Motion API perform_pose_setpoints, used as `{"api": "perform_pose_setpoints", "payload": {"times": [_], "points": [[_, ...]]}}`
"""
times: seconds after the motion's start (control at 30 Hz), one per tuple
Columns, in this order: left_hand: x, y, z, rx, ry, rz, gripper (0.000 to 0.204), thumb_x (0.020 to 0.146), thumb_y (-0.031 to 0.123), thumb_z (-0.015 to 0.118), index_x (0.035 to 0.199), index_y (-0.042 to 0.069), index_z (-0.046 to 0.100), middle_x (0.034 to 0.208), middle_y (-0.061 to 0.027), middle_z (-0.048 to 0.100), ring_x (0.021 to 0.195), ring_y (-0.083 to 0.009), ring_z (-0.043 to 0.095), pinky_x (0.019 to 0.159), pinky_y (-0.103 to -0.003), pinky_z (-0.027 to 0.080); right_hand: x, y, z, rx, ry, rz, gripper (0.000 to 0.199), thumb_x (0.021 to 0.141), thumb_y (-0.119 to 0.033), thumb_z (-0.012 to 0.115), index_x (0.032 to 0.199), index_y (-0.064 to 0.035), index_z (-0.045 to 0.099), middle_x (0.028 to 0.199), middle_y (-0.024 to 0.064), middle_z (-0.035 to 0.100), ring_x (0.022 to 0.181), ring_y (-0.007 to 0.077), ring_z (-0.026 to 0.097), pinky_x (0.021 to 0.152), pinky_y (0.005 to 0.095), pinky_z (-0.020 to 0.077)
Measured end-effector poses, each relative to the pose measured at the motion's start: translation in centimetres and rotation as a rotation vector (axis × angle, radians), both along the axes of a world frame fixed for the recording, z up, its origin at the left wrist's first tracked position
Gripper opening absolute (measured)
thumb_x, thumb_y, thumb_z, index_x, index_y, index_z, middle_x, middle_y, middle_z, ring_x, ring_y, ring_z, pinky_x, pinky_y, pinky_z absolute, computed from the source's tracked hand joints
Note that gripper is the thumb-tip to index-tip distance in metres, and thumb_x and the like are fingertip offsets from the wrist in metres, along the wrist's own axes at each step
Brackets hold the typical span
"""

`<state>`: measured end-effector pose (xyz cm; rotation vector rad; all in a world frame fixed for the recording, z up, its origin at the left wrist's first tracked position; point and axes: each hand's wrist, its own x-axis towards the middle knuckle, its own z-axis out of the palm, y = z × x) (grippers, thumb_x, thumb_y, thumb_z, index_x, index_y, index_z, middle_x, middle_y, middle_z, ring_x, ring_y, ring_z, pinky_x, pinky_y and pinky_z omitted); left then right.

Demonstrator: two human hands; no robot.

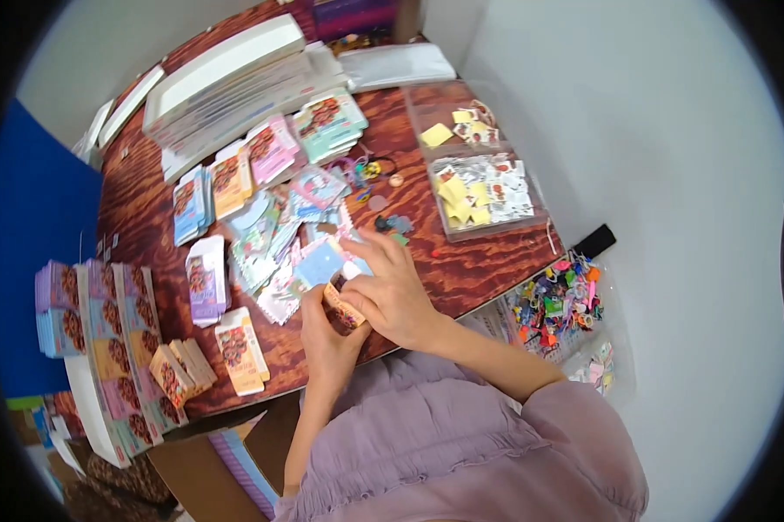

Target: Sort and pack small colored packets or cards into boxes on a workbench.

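Observation:
Close to the table's front edge, a small orange carton (343, 311) is upright between my hands, one end toward the far side. My left hand (329, 344) wraps its fingers around the carton's lower part. At its upper end, my right hand (393, 291) bends over it with thumb and fingers pressed against it; whatever lies under those fingers is hidden. Just beyond is a light blue packet (319, 264), at the edge of a loose pile of pastel packets (270, 239). To the left lie a flattened orange carton (242, 352) and a stack of purple flattened cartons (206, 280).
Folded small boxes (181, 372) stand near left, beside display trays of filled boxes (118, 352). Flat carton stacks (272, 148) and white trays (226, 78) are behind. A clear bin (479, 230) holds cards; a bag of colourful trinkets (557, 300) sits right.

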<state>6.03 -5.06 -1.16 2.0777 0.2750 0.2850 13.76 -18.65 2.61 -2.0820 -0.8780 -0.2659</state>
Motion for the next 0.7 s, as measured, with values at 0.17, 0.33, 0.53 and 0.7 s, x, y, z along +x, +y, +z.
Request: {"api": "perform_pose_setpoints", "payload": {"times": [0.17,0.33,0.53,0.7], "points": [[0.4,-0.7,1.2,0.053,0.039,-0.115,0.078,0.063,0.018,0.093,0.126,0.001,0.05,0.114,-0.0169,0.057,0.105,-0.0355,0.06,0.088,-0.042,0.05,2.4,-6.2,0.3,0.188,0.271,-0.023,0.012,0.088,-0.008,0.069,0.098,-0.0015,0.072,0.105,0.0112,0.07,0.102,0.0259,0.065,0.091,0.0363,0.0499],[0.4,-1.7,2.5,0.081,0.107,-0.249,0.074,0.063,0.018,0.093,0.123,0.003,0.052,0.11,-0.0158,0.06,0.105,-0.0357,0.061,0.088,-0.043,0.05,12.2,-17.2,-2.1,-0.261,0.174,-0.516,0.015,0.084,-0.007,0.068,0.098,-0.0015,0.069,0.101,0.0143,0.068,0.088,0.0295,0.066,0.08,0.0383,0.0508],[0.8,-2.2,1.7,0.07,0.107,-0.254,0.075,0.063,0.018,0.093,0.124,0.004,0.052,0.11,-0.0155,0.06,0.102,-0.0353,0.061,0.087,-0.043,0.05,15.8,-20.6,-4.6,-0.426,0.02,-0.389,0.021,0.076,-0.006,0.074,0.096,-0.0028,0.068,0.103,0.013,0.065,0.089,0.0322,0.063,0.081,0.04,0.0496],[0.8,-2.2,1.5,0.073,0.129,-0.262,0.077,0.063,0.018,0.093,0.125,0.004,0.051,0.111,-0.016,0.059,0.103,-0.0351,0.061,0.086,-0.042,0.05,16.8,-22.2,-5.2,0.062,0.414,-0.413,0.014,0.08,-0.012,0.075,0.09,-0.0031,0.071,0.077,0.0031,0.064,0.069,0.0143,0.058,0.066,0.0283,0.0468]]}}
